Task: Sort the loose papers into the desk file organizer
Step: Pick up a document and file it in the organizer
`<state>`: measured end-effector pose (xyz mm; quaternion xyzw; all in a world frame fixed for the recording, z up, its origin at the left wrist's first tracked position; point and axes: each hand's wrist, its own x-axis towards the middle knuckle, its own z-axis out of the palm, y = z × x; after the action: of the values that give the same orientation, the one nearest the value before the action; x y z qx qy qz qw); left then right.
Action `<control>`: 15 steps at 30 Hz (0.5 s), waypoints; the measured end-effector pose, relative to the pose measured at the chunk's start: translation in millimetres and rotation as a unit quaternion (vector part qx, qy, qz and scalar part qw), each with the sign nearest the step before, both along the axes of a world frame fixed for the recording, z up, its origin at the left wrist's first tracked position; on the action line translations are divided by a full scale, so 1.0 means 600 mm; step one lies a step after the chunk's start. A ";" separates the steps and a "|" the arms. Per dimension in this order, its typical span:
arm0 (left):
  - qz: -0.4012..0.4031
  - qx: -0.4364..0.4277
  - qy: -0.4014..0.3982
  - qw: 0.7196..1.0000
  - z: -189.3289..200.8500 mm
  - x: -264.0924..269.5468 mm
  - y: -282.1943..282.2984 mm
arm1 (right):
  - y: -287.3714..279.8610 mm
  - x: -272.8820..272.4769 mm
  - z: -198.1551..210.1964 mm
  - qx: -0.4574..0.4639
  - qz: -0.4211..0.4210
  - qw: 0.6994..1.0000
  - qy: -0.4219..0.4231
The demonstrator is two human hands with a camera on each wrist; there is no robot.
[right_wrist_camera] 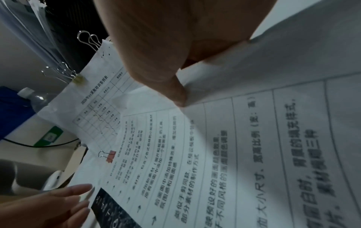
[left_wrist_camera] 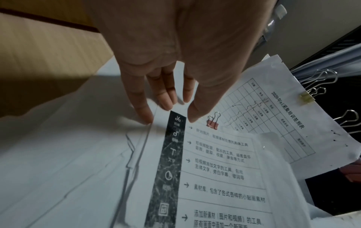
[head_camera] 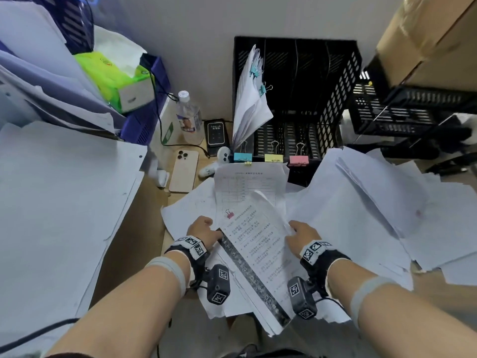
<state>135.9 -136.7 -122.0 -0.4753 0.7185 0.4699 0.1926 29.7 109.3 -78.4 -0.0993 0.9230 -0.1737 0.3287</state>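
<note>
- Head view: the left hand [head_camera: 205,229] is resting at the left edge of a clipped packet [head_camera: 258,257] with a dark strip down its side, its fingers loosely bent with the tips against that edge. The right hand [head_camera: 300,235] is gripping the packet's right edge, where the top sheets are curling upward. Just beyond both hands, a table form [head_camera: 249,184] is lying flat on loose papers [head_camera: 361,202] that are spreading to the right over the surface [head_camera: 144,215]. Farther ahead, the black file organizer [head_camera: 333,99] is standing against the wall, one slot already holding clipped sheets.
- Left wrist view: the left hand [left_wrist_camera: 171,64] is showing nearly straight fingers [left_wrist_camera: 166,98], slightly spread, tips touching the packet's [left_wrist_camera: 220,169] top corner beside the dark strip. A small pink binder clip [left_wrist_camera: 213,121] is sitting just right of the thumb.
- Right wrist view: the right hand [right_wrist_camera: 175,46] is pinching the lifted sheets [right_wrist_camera: 273,108], the thumb pressing on top; the fingers beneath are hidden. The left hand's fingertips [right_wrist_camera: 82,191] are lying at the packet's far edge.
</note>
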 end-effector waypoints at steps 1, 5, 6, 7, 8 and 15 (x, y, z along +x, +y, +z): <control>0.015 -0.001 0.011 1.000 -0.004 0.002 0.000 | 0.004 0.002 -0.003 -0.016 -0.001 1.000 0.011; 0.039 -0.042 0.024 0.998 -0.003 0.004 0.013 | 0.025 0.002 0.001 -0.078 -0.022 0.995 0.054; 0.042 -0.051 0.025 0.997 0.004 0.001 0.019 | 0.031 0.000 0.005 -0.099 -0.040 0.993 0.055; 0.045 -0.059 0.032 0.997 0.010 -0.003 0.024 | 0.038 -0.003 0.008 -0.122 -0.064 0.989 0.053; 0.048 -0.059 0.038 0.996 0.017 -0.008 0.029 | 0.045 -0.006 0.011 -0.148 -0.092 0.983 0.050; -0.050 0.027 0.124 0.991 0.082 -0.069 0.067 | 0.093 -0.026 0.038 -0.222 -0.219 0.950 0.016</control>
<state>94.4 -96.7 -72.6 -0.3709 0.7469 0.5344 0.1379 14.4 165.3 -55.7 0.0320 0.8655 -0.4400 0.2372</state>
